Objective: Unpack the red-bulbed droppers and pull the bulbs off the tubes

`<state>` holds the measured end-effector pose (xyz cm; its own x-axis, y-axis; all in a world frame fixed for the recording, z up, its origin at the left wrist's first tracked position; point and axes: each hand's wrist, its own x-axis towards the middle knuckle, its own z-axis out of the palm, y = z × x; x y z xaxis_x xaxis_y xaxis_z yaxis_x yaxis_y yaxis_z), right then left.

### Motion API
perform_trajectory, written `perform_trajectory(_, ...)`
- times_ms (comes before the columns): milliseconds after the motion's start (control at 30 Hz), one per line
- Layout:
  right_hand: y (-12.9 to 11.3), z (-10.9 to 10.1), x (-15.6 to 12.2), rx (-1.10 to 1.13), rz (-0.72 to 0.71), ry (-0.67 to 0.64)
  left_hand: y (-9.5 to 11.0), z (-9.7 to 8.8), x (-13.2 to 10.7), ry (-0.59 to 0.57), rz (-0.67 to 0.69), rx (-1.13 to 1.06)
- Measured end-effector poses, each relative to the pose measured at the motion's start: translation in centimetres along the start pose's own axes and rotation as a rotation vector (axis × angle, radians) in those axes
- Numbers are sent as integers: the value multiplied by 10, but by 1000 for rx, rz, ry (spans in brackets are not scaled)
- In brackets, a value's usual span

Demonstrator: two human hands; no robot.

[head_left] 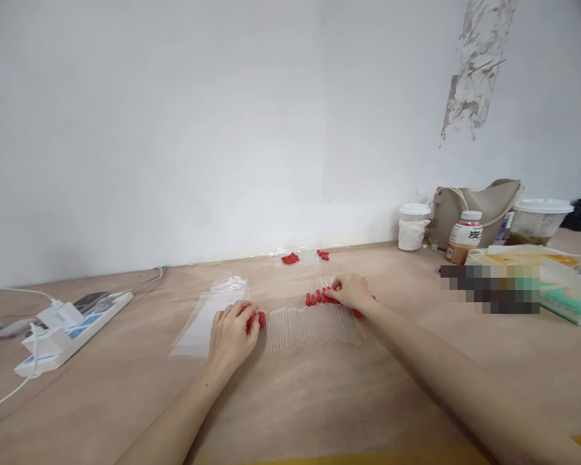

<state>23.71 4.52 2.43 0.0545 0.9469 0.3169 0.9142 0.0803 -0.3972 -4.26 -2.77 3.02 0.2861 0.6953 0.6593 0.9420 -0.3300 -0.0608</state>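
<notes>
My left hand rests at the left end of a row of clear thin glass tubes, its fingers curled over red rubber bulbs. Behind that row lie droppers with red bulbs side by side, their clear tubes pointing toward the wall. My right hand is over these, with thumb and index finger closed on a red-bulbed dropper. More red bulbs show beneath and beside this hand, partly hidden by it. Left of my left hand is a stack of clear plastic bags.
Near the wall lie further red bulbs on clear plastic. A power strip with chargers and cables is at the left. On the right stand a lidded cup, a bottle, a grey bag, a tub and books.
</notes>
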Motion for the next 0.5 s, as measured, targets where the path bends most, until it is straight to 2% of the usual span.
perform_trajectory(233, -4, -1, -2, -74, -21, -49, 2, -1, 0, -18, 12, -20)
perform_trajectory(500, -8, 1, -3, -48, 8, -11, 3, -2, -1, -20, 14, -37)
